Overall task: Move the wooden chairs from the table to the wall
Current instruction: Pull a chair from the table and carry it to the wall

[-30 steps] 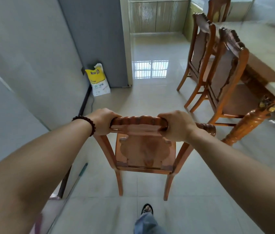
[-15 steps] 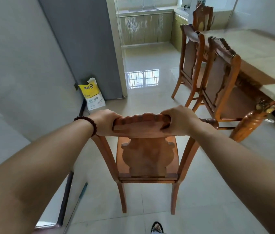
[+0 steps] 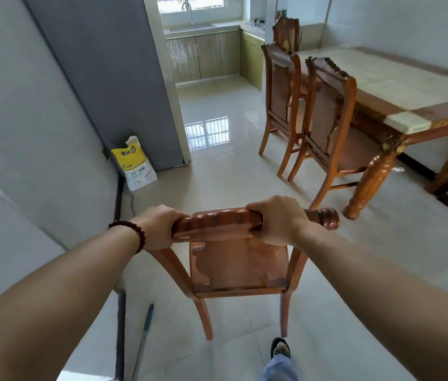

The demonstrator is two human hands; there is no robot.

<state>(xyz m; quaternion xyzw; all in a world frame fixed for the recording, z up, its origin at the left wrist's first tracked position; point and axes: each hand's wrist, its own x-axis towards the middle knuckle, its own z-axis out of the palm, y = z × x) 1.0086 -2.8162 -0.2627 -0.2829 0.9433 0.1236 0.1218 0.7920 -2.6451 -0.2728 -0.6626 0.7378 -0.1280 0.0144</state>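
The person is partway through carrying one wooden chair (image 3: 239, 268). It is out on the open floor between the table (image 3: 398, 78) and the grey wall (image 3: 25, 138) on their left. It is apart from both, with its back toward the person and its seat facing away. I cannot tell whether its legs touch the tiles. Two more chairs (image 3: 324, 125) sit tucked at the table's long side and a third chair (image 3: 286, 31) at its far end, so I reckon most of the job lies ahead.

Both arms reach forward and down, nearly straight. The left hand (image 3: 159, 228), with a bead bracelet (image 3: 130, 235) at the wrist, wraps the left end of the carved top rail. The right hand (image 3: 277, 221) wraps the rail just inside the right knob. Each grip is closed round the wood, fingers curled over it and the backs of the hands up.

Next, I would guess, the chair needs swinging left and setting down against the wall. It should land clear of the yellow sack (image 3: 132, 160) and the thin rod (image 3: 146, 323) lying by the skirting.
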